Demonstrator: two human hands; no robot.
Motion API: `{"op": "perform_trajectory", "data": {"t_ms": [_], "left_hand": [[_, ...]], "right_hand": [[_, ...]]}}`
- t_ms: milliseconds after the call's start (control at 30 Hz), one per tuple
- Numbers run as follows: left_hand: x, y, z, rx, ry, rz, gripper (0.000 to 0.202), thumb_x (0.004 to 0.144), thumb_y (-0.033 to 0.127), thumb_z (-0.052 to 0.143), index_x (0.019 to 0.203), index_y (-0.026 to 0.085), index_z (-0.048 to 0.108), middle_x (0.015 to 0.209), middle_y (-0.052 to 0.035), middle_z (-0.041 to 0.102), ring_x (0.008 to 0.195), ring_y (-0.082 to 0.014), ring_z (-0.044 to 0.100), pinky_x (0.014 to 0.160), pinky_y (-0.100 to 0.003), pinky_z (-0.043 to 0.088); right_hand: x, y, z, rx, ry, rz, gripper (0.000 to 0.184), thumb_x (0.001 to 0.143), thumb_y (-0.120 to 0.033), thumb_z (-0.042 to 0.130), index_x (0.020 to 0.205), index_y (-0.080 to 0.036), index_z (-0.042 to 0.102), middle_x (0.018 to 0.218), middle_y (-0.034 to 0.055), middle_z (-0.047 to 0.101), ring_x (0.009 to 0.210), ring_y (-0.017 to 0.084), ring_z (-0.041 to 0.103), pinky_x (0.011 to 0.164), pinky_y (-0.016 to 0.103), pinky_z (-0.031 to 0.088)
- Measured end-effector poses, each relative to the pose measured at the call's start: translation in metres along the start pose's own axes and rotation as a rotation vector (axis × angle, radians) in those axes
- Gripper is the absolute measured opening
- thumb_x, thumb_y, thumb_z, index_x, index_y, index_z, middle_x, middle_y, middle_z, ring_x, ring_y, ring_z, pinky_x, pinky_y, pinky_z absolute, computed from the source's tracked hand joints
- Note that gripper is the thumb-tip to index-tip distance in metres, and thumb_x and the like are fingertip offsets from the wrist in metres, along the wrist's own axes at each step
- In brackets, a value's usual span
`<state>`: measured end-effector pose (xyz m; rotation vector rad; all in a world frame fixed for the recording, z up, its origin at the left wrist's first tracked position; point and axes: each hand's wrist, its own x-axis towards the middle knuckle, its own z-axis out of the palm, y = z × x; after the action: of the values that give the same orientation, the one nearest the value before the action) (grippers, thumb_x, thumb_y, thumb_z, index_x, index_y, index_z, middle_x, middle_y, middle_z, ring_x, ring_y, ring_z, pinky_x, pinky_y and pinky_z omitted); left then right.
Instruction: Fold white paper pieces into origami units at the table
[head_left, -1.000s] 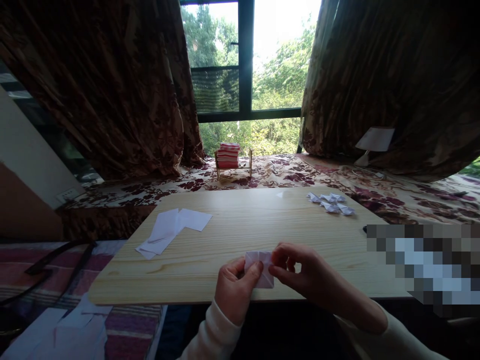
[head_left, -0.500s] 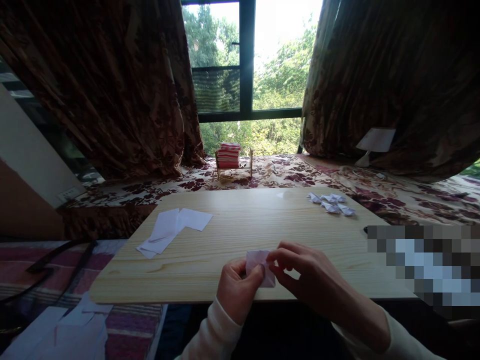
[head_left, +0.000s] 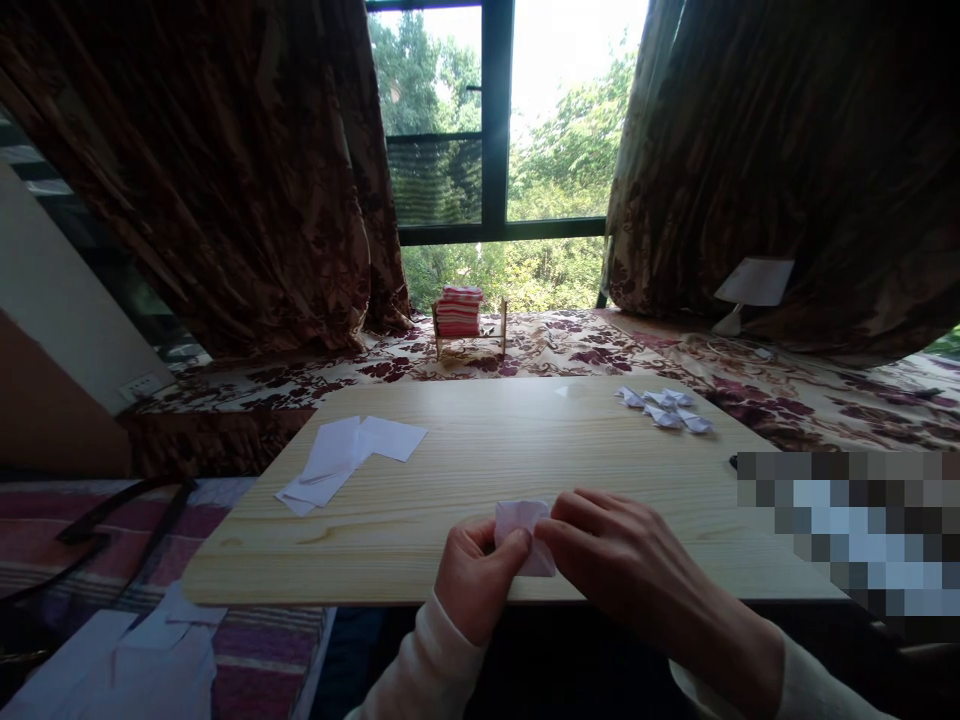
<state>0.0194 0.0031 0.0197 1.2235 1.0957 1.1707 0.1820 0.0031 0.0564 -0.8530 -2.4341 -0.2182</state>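
Observation:
A small square of folded white paper (head_left: 521, 513) is held up just above the front edge of the pale wooden table (head_left: 465, 470). My left hand (head_left: 478, 575) pinches it from the left, with the thumb lying across its face. At the paper's right edge, my right hand (head_left: 622, 555) is closed, its thumb and index finger pressed together on that edge. The fingertips partly hide the right side of the paper. Several folded white paper shapes (head_left: 664, 408) stand grouped at the table's far right. Flat white sheets (head_left: 330, 462) lie overlapping on the left.
More white sheets (head_left: 142, 660) lie on a striped cloth (head_left: 255, 650) at lower left. Behind the table, a small wooden rack (head_left: 504, 330) holds folded red-striped cloths (head_left: 459, 312). A white lamp (head_left: 754, 282) stands at back right. A blurred patch covers the right edge.
My right hand's fingers, earlier curved apart with a gap between them, have closed together at the paper's right edge. My left hand keeps its grip.

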Motion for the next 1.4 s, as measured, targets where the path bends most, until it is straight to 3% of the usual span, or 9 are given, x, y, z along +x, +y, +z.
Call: {"op": "perform_trajectory", "data": {"t_ms": [267,567,767,1033,1400], "left_hand": [[0.002,-0.006,-0.003,-0.02,-0.023,-0.007,0.03,0.067,0.038,0.063,0.065,0.01,0.07,0.058,-0.0036,0.064,0.056,-0.0158,0.052,0.056,-0.027,0.039],[0.0,-0.002,-0.002,0.01,-0.037,0.034,0.027,0.07,0.035,0.063,0.072,0.01,0.072,0.068,-0.0056,0.067,0.065,-0.0185,0.055,0.064,-0.029,0.043],[0.0,-0.003,-0.001,0.023,-0.001,0.041,0.025,0.068,0.034,0.062,0.062,0.011,0.068,0.059,-0.0023,0.061,0.061,-0.0155,0.051,0.061,-0.027,0.04],[-0.002,0.002,0.002,0.031,0.016,0.024,0.026,0.065,0.034,0.06,0.054,0.011,0.063,0.051,0.0004,0.05,0.055,-0.0128,0.042,0.056,-0.026,0.035],[-0.001,-0.001,0.0,0.017,0.007,-0.003,0.028,0.066,0.037,0.059,0.056,0.01,0.062,0.053,0.0,0.047,0.057,-0.0126,0.039,0.057,-0.026,0.033]], "right_hand": [[-0.006,0.003,0.006,0.077,-0.005,0.028,0.021,0.09,-0.013,0.041,0.081,-0.02,0.059,0.069,0.0018,0.057,0.06,0.014,0.045,0.055,0.027,0.03],[0.0,0.007,0.009,0.249,-0.045,0.202,0.016,0.088,-0.019,0.047,0.079,-0.019,0.06,0.067,0.0012,0.059,0.057,0.012,0.05,0.054,0.024,0.032],[0.002,0.006,0.011,0.286,-0.069,0.27,0.018,0.088,-0.019,0.048,0.073,-0.019,0.059,0.065,0.0002,0.059,0.056,0.011,0.051,0.054,0.023,0.032],[0.003,0.006,0.007,0.066,-0.028,0.079,0.015,0.088,-0.017,0.049,0.075,-0.02,0.055,0.066,-0.0009,0.055,0.059,0.013,0.046,0.054,0.027,0.026],[-0.001,0.003,0.006,0.076,-0.023,-0.059,0.022,0.091,-0.011,0.041,0.072,-0.018,0.048,0.065,-0.0004,0.05,0.058,0.014,0.036,0.055,0.028,0.024]]}}
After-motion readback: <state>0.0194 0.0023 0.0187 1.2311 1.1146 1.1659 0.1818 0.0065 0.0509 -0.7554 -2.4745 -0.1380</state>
